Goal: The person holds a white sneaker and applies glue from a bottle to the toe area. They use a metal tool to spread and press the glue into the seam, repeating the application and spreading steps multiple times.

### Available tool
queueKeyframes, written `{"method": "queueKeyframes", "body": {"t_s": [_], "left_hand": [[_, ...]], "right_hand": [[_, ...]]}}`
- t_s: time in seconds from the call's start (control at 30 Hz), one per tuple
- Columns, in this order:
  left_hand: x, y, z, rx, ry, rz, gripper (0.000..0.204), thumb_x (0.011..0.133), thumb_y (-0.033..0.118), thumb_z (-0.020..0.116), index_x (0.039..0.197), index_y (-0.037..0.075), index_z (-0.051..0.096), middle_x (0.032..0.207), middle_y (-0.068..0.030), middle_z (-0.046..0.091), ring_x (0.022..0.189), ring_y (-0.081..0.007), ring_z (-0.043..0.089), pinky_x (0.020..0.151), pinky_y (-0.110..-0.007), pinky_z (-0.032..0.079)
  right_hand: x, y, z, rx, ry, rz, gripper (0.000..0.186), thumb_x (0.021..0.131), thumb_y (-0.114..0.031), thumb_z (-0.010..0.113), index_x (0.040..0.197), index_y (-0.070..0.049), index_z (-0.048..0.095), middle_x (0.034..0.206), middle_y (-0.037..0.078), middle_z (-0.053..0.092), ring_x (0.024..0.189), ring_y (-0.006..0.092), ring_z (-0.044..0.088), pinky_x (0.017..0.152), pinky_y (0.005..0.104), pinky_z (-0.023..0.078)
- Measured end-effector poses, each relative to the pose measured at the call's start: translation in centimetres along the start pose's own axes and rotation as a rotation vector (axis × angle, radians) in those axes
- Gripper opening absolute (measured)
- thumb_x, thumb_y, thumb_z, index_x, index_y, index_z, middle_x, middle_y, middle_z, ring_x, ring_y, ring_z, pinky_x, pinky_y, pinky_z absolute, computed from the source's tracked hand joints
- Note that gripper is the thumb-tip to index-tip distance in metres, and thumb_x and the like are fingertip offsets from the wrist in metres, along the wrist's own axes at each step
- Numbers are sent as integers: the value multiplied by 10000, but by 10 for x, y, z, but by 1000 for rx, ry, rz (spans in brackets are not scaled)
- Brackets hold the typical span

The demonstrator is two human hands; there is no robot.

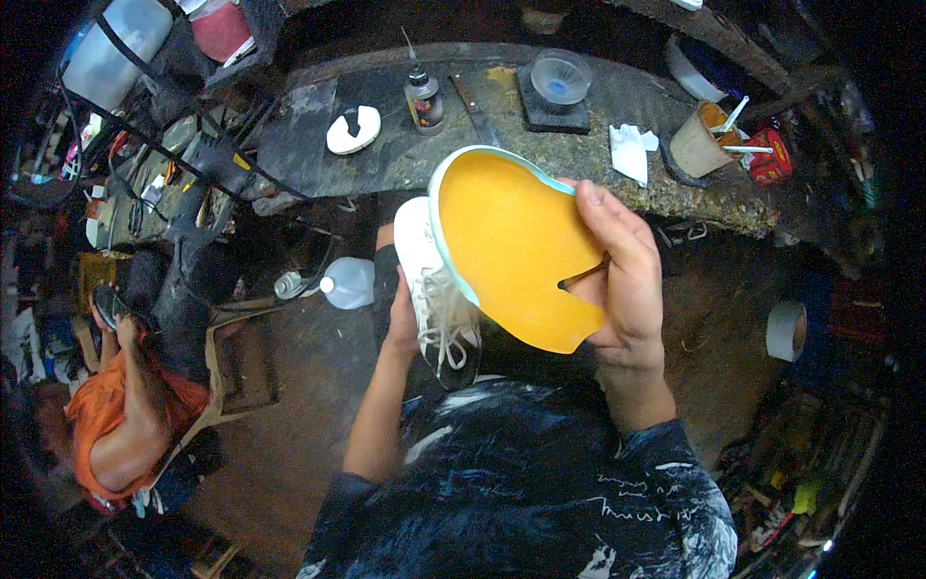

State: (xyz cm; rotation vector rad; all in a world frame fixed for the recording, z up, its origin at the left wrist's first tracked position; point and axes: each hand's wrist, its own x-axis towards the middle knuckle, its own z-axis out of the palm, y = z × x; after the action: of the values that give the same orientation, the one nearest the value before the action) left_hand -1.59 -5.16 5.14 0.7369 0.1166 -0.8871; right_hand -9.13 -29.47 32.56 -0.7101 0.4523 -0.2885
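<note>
My left hand [404, 323] is closed round the side of a white lace-up shoe [420, 265], held lengthwise with its laces showing. My right hand [617, 270] grips a broad, curved yellow piece [511, 246] with a pale mint rim and a notch cut in its lower right, thumb over the top edge. The yellow piece is held in front of the shoe and overlaps its right side. What lies under the yellow piece, including most of my right fingers, is hidden.
A worn workbench [367, 96] bears a white notched ring [354, 129], a dropper bottle [424, 101], a knife [473, 106], a bowl [559, 77] and a brush cup [696, 143]. A seated person in orange [116, 415] works at left. A plastic jug [349, 285] stands below.
</note>
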Motion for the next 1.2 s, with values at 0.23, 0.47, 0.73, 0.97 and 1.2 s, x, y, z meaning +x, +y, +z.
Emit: {"method": "queueKeyframes", "body": {"t_s": [0.23,0.47,0.73,0.97,1.2], "left_hand": [[-6,11,30,-9,50,-35,825,1115,662,307,1626,19,388,1557,-185,566,1344,-340,631,1139,-484,516],[-8,11,25,-16,-18,-18,781,1118,628,352,1599,16,423,1483,-190,624,1253,-341,682,1065,-496,573],[-7,15,37,-84,-223,-93,972,1059,773,279,1603,-24,391,1459,-264,614,1184,-362,713,1000,-492,607],[-6,13,31,-95,-226,-112,1020,1030,808,311,1598,-35,393,1452,-277,615,1139,-391,722,962,-507,617],[-2,6,23,-121,-175,-74,1031,1024,797,349,1607,-53,347,1481,-301,582,1201,-449,684,1012,-564,583]], "right_hand": [[8,5,-21,306,-295,180,373,1126,-278,540,1312,32,628,1086,207,759,897,290,772,771,379,651],[13,24,-42,412,-338,161,466,1118,-309,509,1410,44,590,1173,252,741,949,350,762,795,410,646],[13,22,-36,509,-452,304,492,1052,-381,659,1362,-23,528,902,59,595,817,185,566,681,277,495],[18,21,-34,469,-482,262,350,1088,-365,611,1209,-48,526,794,3,544,687,134,514,570,251,423],[31,-58,-23,-259,126,-346,240,1093,-268,624,1176,-46,662,985,41,743,728,98,688,595,233,527]]}}
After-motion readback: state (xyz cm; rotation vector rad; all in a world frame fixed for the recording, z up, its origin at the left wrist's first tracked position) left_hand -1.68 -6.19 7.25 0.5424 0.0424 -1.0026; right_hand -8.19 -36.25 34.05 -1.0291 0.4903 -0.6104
